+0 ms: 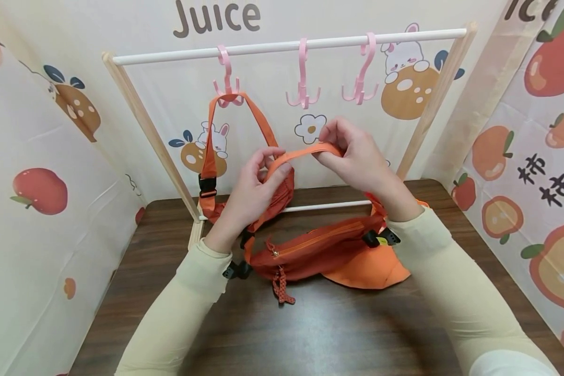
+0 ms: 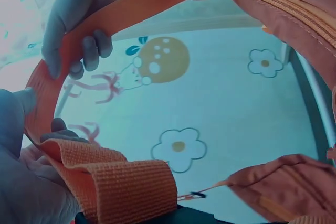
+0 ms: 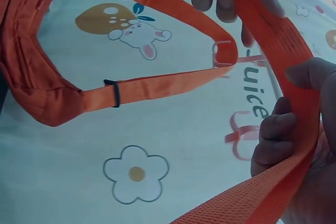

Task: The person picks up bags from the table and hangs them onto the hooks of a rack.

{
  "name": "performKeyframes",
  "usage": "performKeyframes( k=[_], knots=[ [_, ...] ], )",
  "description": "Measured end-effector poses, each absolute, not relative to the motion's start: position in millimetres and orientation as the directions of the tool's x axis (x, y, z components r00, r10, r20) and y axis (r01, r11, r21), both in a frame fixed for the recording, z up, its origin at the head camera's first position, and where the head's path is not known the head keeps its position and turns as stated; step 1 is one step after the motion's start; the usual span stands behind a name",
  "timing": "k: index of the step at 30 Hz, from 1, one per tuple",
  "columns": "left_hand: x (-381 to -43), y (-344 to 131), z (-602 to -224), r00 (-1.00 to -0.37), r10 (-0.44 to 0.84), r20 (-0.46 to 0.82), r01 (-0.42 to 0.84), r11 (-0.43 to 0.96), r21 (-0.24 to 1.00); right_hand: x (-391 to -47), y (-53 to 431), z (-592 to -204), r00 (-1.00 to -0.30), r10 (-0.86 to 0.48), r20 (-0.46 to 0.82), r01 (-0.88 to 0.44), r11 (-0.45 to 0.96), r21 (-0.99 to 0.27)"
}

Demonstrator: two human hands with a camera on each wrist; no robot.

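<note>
My left hand (image 1: 249,190) and right hand (image 1: 354,156) both pinch the orange strap (image 1: 305,152) of a rust-red waist bag (image 1: 319,243), thumb against fingers. Between them the strap arches up in front of the rack. Below, the bag is slanted low over the table, its zipper facing up and a braided charm (image 1: 281,290) dangling from the zipper side. In the left wrist view, the strap's ribbed webbing (image 2: 131,187) folds over beside the left hand. A second waist bag (image 1: 284,196) hangs by its strap from the left pink hook (image 1: 225,68), partly hidden behind my left hand.
Two more pink hooks, a middle one (image 1: 303,78) and a right one (image 1: 361,73), hang on the white rail (image 1: 263,48) with nothing on them. Wooden posts (image 1: 145,125) carry the rail above a dark wooden table (image 1: 310,339). Orange fabric (image 1: 371,271) shows under the bag.
</note>
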State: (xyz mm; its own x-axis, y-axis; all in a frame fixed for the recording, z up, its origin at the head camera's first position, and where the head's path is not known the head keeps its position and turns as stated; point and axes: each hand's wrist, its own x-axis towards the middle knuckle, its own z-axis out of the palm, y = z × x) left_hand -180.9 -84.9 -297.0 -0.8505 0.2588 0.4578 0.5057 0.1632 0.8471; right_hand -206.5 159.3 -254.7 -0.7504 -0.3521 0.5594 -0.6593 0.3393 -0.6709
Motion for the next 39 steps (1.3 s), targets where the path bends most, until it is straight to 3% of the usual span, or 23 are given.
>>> performKeyframes(
  k=[16, 25, 39],
  knots=[
    [-203, -87, -254, -0.802, 0.158, 0.577, 0.598, 0.227, 0.769, -208, 157, -229, -0.727, -0.36, 0.585, -0.687, 0.385, -0.616],
    [-224, -86, -239, -0.793, 0.072, 0.605, 0.596, 0.296, 0.747, -216, 152, -221, -0.709, -0.266, 0.653, -0.69, 0.454, -0.564],
    [-253, -78, -220, -0.774, 0.001, 0.634, 0.576, 0.417, 0.703, -236, 139, -205, -0.615, -0.193, 0.765, -0.694, 0.593, -0.408]
  ],
)
